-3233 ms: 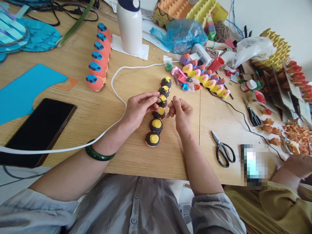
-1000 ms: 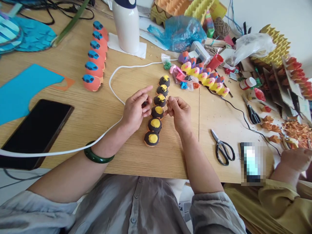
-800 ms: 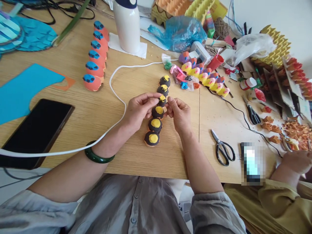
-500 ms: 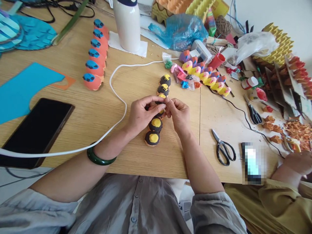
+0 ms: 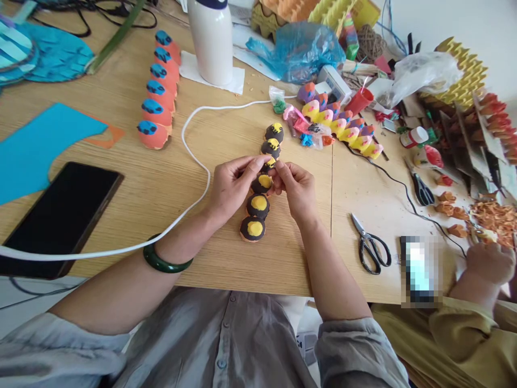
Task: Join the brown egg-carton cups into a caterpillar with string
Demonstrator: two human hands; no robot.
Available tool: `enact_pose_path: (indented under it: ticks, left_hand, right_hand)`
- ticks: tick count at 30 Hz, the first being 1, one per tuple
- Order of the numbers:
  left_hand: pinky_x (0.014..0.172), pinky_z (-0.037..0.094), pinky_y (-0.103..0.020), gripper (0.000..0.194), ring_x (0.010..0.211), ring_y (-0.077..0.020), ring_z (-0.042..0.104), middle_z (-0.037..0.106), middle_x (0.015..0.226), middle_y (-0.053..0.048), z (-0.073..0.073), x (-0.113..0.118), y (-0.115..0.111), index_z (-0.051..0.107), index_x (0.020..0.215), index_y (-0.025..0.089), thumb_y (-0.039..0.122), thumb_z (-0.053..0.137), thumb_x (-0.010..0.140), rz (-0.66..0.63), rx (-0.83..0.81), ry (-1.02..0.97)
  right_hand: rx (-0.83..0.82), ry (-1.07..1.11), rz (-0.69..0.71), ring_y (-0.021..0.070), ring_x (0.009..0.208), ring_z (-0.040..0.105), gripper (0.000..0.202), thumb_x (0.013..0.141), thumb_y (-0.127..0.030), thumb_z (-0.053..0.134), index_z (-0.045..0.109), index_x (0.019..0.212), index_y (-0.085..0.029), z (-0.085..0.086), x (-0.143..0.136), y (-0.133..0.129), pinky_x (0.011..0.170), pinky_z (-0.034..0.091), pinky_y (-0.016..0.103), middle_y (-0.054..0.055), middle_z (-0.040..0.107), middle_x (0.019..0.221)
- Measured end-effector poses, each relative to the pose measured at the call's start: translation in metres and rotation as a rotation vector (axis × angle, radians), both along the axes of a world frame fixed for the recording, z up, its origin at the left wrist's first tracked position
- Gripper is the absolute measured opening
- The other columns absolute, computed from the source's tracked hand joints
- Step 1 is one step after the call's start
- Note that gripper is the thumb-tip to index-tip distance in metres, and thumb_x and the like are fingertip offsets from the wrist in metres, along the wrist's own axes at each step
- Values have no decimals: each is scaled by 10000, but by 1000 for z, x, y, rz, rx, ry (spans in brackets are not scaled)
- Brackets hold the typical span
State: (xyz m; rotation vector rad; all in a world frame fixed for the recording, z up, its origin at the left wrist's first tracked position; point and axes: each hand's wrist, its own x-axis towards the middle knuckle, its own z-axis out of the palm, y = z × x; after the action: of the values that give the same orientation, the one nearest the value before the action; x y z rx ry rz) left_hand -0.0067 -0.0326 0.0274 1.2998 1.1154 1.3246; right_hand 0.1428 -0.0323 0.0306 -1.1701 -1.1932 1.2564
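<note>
A strip of rounded cups (image 5: 258,206), like a cut egg-carton row, lies on the table before me, black with a yellow patch on each cup. The far cups carry small black marks on the yellow; the near ones are plain. My left hand (image 5: 234,186) is at the third cup from the far end, thumb and forefinger drawn together over its top. Beside that cup, on its right, my right hand (image 5: 298,189) is closed in a pinch, fingers curled. Whatever is between the fingertips of either hand is too small or hidden to make out.
Left are a red-and-blue cup strip (image 5: 155,110), a phone (image 5: 60,215) and a white cable (image 5: 196,153). A white bottle (image 5: 210,46) stands behind. Right are scissors (image 5: 369,245), yellow-and-pink cup strips (image 5: 339,126), clay packets (image 5: 301,126), and a co-worker's hand (image 5: 490,264).
My left thumb has moved up and away from me along the cup strip, uncovering the fourth cup. My right hand has barely shifted. The co-worker's hand has moved slightly left and up.
</note>
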Motion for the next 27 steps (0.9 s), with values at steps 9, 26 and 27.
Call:
enact_pose_path:
  ticks: [9, 26, 27]
  left_hand:
    - [496, 349, -242, 313, 525, -88, 446, 554, 581, 30, -3, 0, 3, 828, 895, 195, 479, 698, 905, 1, -75, -77]
    - [682, 525, -270, 232, 784, -176, 699, 776, 792, -39, -5, -1, 1, 826, 907, 190, 411, 765, 872, -4, 15, 33]
    - [684, 523, -269, 234, 788, -176, 697, 774, 790, -38, -5, -1, 2, 827, 905, 190, 413, 769, 868, 7, 15, 31]
  right_hand:
    - [24, 13, -40, 64, 492, 471, 449, 857, -633, 737, 677, 747, -202, -2, 2, 2, 515, 497, 218, -68, 511, 571]
    - [-10, -43, -20, 76, 502, 538, 627, 888, -783, 549, 664, 706, -195, 0, -1, -2, 500, 460, 232, -22, 597, 612]
    - [-13, -46, -24, 78, 500, 539, 628, 887, -787, 547, 669, 717, -195, 0, -1, -2, 497, 457, 233, -20, 601, 615]
